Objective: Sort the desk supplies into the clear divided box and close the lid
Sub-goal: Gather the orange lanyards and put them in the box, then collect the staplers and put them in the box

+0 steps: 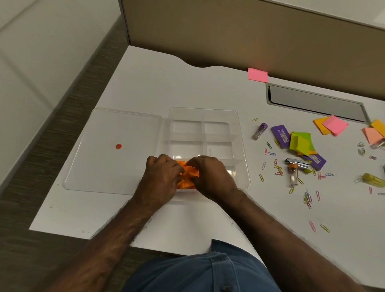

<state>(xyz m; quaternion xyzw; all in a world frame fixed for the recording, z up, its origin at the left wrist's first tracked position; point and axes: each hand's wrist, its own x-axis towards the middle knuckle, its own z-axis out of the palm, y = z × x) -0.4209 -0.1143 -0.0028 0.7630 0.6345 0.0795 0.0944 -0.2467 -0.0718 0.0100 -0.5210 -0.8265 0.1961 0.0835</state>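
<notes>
Sorting step in hand, early by my judgement: left hand and right hand, at lower centre of frame, both pinch crumpled orange paper notes inside the nearest left compartment of the clear divided plastic box; its long axis runs up-frame; remaining compartments appear unfilled; flat clear lid lies left, touching the box; next move calls for letting go and reaching right toward scattered coloured paper clips.

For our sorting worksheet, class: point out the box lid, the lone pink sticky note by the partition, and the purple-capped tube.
Box lid [120, 164], head view: bare clear panel.
Pink sticky note [257, 75], head view: centre of sheet.
Purple-capped tube [259, 131], head view: mid-body.
</notes>
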